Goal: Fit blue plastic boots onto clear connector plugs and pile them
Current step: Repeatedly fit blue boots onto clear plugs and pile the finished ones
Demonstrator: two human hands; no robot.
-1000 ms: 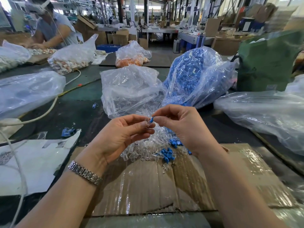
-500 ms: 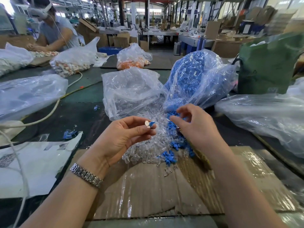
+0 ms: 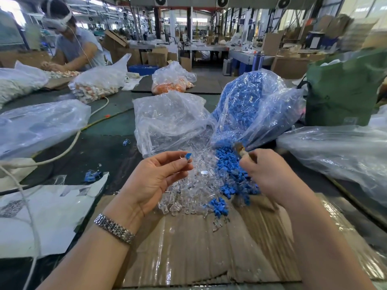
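- The left hand (image 3: 155, 178) is staying raised over the cardboard sheet (image 3: 194, 250), palm turned up, and its thumb and fingertips are pinching a clear plug (image 3: 182, 158) with a blue boot (image 3: 188, 155) on its end.
- Just to the right of this hand, and a little below it, a heap of clear plugs (image 3: 188, 191) is lying on the far edge of the cardboard.
- The right hand (image 3: 266, 174) is hanging over the blue boots (image 3: 228, 172), which are spilling out beside the clear heap, directly left of this hand.
- Its fingers are curling together around something small and brownish at the tips; the motion is blurred, so I cannot tell what the thing is.
- Beyond the left hand, a bag of clear plugs (image 3: 169, 120) is standing on the counter (image 3: 100, 147).
- Beyond the right hand, the bag of blue boots (image 3: 251, 105) is leaning, with its open mouth turned toward the hands.
- A metal watch band (image 3: 114, 228) is sitting on the left wrist.
- Far to the left, another person (image 3: 77, 47) is bending over the counter.
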